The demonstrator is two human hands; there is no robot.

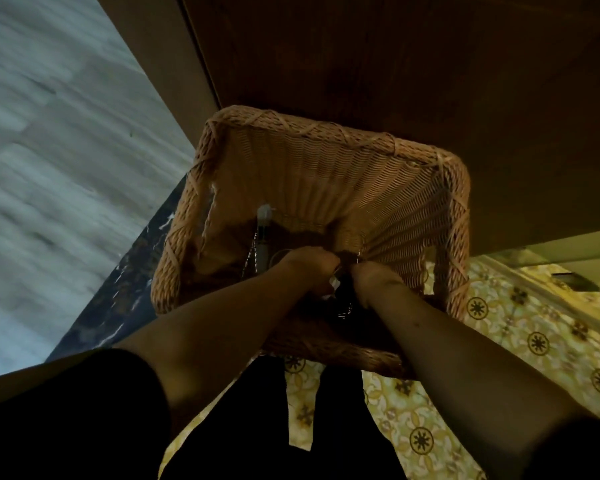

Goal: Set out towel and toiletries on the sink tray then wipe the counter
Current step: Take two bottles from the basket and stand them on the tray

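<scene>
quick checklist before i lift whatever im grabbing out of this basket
1. Both hands inside the basket: ok, left hand and right hand meet near the bottom.
2. Grip on the dark item: cannot tell, it is too dim to see what either hand holds.
3. What the item is: cannot tell, only a dark shape with a bit of white beside it.
4. Tube clear of the hands: ok, it leans on the left inner wall, apart from the fingers.
5. Basket steady: ok, it sits upright on the floor by the cabinet.
</scene>
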